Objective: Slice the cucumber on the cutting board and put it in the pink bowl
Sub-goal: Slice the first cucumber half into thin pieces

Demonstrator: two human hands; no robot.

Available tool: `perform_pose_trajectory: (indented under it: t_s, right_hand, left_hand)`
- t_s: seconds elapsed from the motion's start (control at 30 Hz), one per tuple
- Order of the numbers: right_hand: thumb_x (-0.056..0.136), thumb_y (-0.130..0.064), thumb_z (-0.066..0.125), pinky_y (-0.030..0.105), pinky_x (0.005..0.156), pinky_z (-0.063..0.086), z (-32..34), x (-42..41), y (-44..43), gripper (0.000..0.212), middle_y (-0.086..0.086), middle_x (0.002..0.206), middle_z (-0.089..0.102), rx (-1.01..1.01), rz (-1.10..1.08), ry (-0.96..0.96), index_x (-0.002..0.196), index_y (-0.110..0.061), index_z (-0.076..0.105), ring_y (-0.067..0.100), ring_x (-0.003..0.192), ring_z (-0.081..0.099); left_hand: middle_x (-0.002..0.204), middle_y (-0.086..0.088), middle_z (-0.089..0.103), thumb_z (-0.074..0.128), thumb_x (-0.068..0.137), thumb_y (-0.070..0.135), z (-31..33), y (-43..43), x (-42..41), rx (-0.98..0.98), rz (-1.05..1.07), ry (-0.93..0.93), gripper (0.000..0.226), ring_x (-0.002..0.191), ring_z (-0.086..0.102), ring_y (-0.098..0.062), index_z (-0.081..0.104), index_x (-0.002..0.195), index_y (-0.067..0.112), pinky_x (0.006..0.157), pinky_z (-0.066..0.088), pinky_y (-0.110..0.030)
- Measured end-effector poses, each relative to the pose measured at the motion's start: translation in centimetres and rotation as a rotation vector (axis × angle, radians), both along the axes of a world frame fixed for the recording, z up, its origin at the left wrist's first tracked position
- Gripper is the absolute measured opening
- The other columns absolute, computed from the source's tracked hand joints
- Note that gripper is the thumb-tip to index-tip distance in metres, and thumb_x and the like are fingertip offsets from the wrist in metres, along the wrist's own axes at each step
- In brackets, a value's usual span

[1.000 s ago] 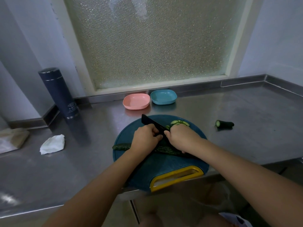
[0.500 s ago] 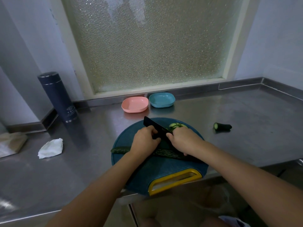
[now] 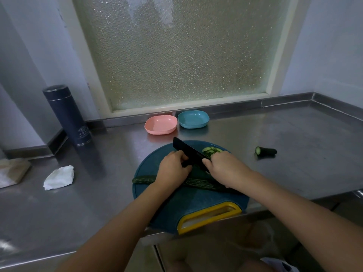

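Little is changed from half a second ago: the black knife (image 3: 186,151) is kept at the same slant over the cutting board (image 3: 196,205), and the slices (image 3: 211,150) are left heaped beyond the blade. The right hand (image 3: 225,170) is closed round the knife's hidden handle. The left hand (image 3: 173,170) is curled down on the cucumber (image 3: 204,185), which is laid across the board, with the knuckles beside the blade. The pink bowl (image 3: 161,125) is set just beyond the board.

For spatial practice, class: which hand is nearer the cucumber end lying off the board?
Right. The right hand sits just left of the cucumber end; the left hand is farther left.
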State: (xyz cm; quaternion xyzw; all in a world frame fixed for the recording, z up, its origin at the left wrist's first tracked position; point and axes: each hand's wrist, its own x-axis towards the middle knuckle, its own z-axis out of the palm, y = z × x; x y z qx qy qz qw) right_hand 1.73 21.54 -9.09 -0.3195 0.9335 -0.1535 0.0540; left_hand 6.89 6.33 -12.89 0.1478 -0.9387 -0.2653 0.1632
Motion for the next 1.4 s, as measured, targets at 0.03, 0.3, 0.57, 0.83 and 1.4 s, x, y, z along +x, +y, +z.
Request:
perform_pose_trajectory:
  t_s: [0.03,0.3,0.57,0.83,1.4]
  right_hand:
    - [0.102,-0.038,0.033,0.029,0.051,0.04,0.0,0.0,0.0,0.047,0.002,0.059,0.047,-0.005,0.001,0.003,0.061,-0.016,0.043,0.014,0.047,0.045]
    - [0.102,-0.038,0.031,0.035,0.063,0.053,0.3,0.4,-0.5,0.051,0.004,0.05,0.046,0.012,-0.031,-0.042,0.06,-0.013,0.044,0.016,0.044,0.047]
    - [0.103,-0.034,0.029,0.032,0.067,0.045,-0.6,0.1,-2.7,0.045,0.011,0.085,0.06,0.067,-0.015,-0.02,0.089,-0.005,0.06,0.025,0.08,0.06]
    - [0.103,-0.036,0.032,0.029,0.058,0.039,-0.7,-0.5,-1.8,0.044,0.002,0.068,0.049,0.067,-0.036,-0.012,0.081,-0.007,0.057,0.016,0.056,0.046]
    - [0.102,-0.039,0.03,0.023,0.043,0.042,1.1,-0.9,-0.5,0.049,0.01,0.046,0.057,0.132,-0.043,-0.177,0.105,0.003,0.055,0.019,0.036,0.053]
  left_hand:
    - [0.106,-0.002,0.059,0.066,0.082,0.023,0.0,0.0,0.0,0.0,-0.001,-0.001,0.027,0.095,0.055,-0.015,0.061,0.107,0.016,0.081,0.047,-0.029]
    - [0.102,0.0,0.063,0.068,0.08,0.023,-0.1,-0.3,0.0,0.014,-0.001,0.012,0.025,0.092,0.057,-0.014,0.062,0.103,0.015,0.078,0.047,-0.028]
    - [0.097,0.0,0.065,0.068,0.08,0.023,-0.2,-0.3,0.0,0.026,0.008,0.008,0.024,0.089,0.058,-0.014,0.064,0.102,0.014,0.079,0.051,-0.032]
    - [0.095,0.001,0.065,0.07,0.078,0.023,-0.3,-0.2,0.3,0.085,0.014,0.027,0.022,0.089,0.058,-0.013,0.065,0.098,0.015,0.078,0.05,-0.031]
    - [0.093,0.004,0.064,0.07,0.079,0.027,-0.2,-0.1,0.5,0.081,0.04,0.017,0.023,0.086,0.057,-0.012,0.065,0.099,0.017,0.073,0.045,-0.026]
